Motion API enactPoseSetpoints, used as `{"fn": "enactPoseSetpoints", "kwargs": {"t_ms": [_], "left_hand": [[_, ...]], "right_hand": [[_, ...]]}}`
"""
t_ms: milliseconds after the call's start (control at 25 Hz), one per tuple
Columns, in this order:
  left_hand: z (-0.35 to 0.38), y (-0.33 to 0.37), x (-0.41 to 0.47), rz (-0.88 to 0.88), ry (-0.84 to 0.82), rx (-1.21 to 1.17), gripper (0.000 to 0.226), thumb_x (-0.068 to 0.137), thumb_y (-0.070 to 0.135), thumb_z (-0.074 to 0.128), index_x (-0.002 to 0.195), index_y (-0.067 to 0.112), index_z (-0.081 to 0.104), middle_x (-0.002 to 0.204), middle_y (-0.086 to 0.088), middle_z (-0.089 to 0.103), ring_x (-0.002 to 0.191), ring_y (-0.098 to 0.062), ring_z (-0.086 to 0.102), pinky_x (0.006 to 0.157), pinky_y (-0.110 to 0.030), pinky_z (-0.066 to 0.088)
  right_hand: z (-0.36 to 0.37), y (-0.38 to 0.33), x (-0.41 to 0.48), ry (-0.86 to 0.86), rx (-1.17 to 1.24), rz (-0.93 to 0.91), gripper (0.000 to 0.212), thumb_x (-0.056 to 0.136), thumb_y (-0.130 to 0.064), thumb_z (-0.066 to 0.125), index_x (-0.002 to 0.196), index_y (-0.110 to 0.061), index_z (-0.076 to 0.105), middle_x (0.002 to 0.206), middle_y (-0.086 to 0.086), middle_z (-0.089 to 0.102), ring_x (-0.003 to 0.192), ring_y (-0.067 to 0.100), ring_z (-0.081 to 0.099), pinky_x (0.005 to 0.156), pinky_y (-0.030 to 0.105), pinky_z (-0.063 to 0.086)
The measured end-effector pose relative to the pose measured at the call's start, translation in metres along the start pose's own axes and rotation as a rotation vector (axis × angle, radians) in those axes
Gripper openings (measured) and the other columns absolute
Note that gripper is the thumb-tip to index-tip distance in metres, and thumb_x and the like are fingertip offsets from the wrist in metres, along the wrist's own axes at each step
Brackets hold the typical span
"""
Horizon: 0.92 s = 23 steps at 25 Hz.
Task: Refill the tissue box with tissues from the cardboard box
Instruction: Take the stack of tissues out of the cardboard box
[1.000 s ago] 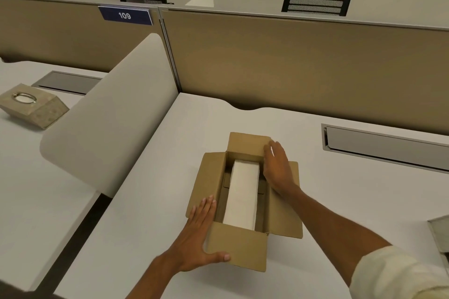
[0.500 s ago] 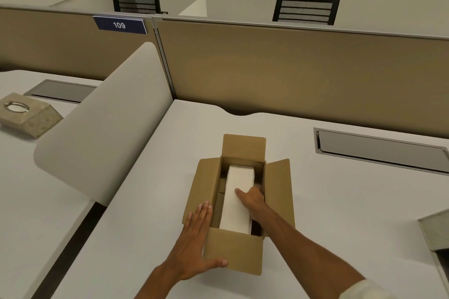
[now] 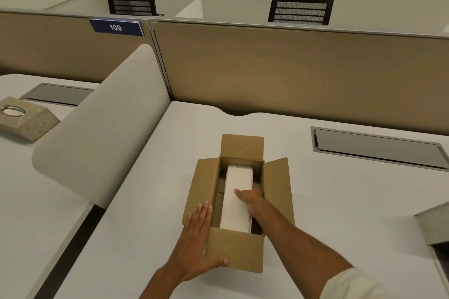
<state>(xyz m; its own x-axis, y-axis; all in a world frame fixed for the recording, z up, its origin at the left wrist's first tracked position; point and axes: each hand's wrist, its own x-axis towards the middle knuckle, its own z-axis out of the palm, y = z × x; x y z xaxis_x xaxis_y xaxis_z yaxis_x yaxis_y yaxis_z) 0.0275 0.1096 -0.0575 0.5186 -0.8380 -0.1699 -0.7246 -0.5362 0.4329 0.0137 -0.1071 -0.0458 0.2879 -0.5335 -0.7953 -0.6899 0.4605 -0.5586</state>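
An open cardboard box (image 3: 277,182) stands on the white desk in front of me, all of its flaps folded out. A white stack of tissues (image 3: 239,176) lies lengthwise inside it. My right hand (image 3: 250,198) reaches into the box, thumb on top of the stack and fingers tucked out of sight down its right side. My left hand (image 3: 196,243) lies flat against the left flap, with the thumb across the near flap. The beige stone-patterned tissue box (image 3: 31,121), with an oval ring opening, sits on the neighbouring desk at the far left.
A rounded white divider (image 3: 102,133) separates my desk from the left one. A tan partition (image 3: 291,68) closes off the back. A grey cable hatch (image 3: 376,148) lies at the back right, and a grey boxy object (image 3: 435,226) pokes in at the right edge.
My right hand left the far-right flap and went down into the box onto the tissue stack. My left hand stayed on the left flap.
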Motion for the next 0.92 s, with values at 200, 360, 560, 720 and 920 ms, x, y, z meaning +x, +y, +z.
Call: {"fn": "enactPoseSetpoints", "kwargs": {"t_ms": [200, 360, 560, 720, 920], "left_hand": [[-0.003, 0.003, 0.0, -0.023, -0.005, 0.038, 0.134, 0.058, 0.096, 0.042, 0.148, 0.02, -0.023, 0.156, 0.011, -0.032, 0.139, 0.003, -0.038, 0.11, -0.018, -0.033], [-0.005, 0.004, 0.0, -0.037, -0.013, 0.056, 0.136, 0.056, 0.097, 0.04, 0.148, 0.02, -0.024, 0.156, 0.011, -0.032, 0.138, 0.004, -0.039, 0.109, -0.019, -0.033], [-0.008, 0.007, 0.0, -0.043, -0.02, 0.052, 0.136, 0.056, 0.096, 0.041, 0.146, 0.02, -0.026, 0.155, 0.011, -0.033, 0.132, 0.009, -0.045, 0.107, -0.018, -0.035], [-0.015, 0.01, -0.002, -0.062, -0.045, 0.052, 0.139, 0.055, 0.096, 0.039, 0.14, 0.015, -0.033, 0.151, 0.009, -0.039, 0.13, 0.008, -0.048, 0.104, -0.019, -0.038], [-0.021, 0.015, -0.005, -0.081, -0.074, 0.048, 0.138, 0.054, 0.096, 0.037, 0.139, 0.014, -0.034, 0.154, 0.007, -0.035, 0.146, -0.013, -0.029, 0.103, -0.018, -0.037]], "right_hand": [[0.0, -0.002, 0.006, -0.013, 0.038, 0.052, 0.08, 0.076, -0.029, 0.08, 0.14, -0.002, 0.038, 0.141, 0.02, 0.047, 0.127, 0.038, 0.048, 0.108, 0.05, 0.042], [-0.003, -0.005, 0.005, -0.081, 0.072, 0.071, 0.081, 0.071, -0.026, 0.085, 0.136, -0.001, 0.043, 0.137, 0.02, 0.051, 0.126, 0.04, 0.049, 0.109, 0.053, 0.041], [-0.013, -0.013, -0.011, -0.232, 0.216, 0.11, 0.039, 0.07, -0.008, 0.084, 0.097, 0.002, 0.056, 0.088, 0.015, 0.06, 0.076, 0.031, 0.058, 0.075, 0.045, 0.049], [-0.017, -0.015, -0.024, -0.283, 0.26, 0.044, 0.037, 0.067, -0.007, 0.086, 0.094, -0.002, 0.061, 0.094, 0.016, 0.064, 0.083, 0.032, 0.062, 0.068, 0.045, 0.055], [-0.027, -0.025, -0.046, -0.344, 0.314, -0.04, 0.039, 0.067, -0.011, 0.086, 0.098, -0.008, 0.063, 0.111, 0.017, 0.065, 0.107, 0.036, 0.062, 0.096, 0.056, 0.051]]}}
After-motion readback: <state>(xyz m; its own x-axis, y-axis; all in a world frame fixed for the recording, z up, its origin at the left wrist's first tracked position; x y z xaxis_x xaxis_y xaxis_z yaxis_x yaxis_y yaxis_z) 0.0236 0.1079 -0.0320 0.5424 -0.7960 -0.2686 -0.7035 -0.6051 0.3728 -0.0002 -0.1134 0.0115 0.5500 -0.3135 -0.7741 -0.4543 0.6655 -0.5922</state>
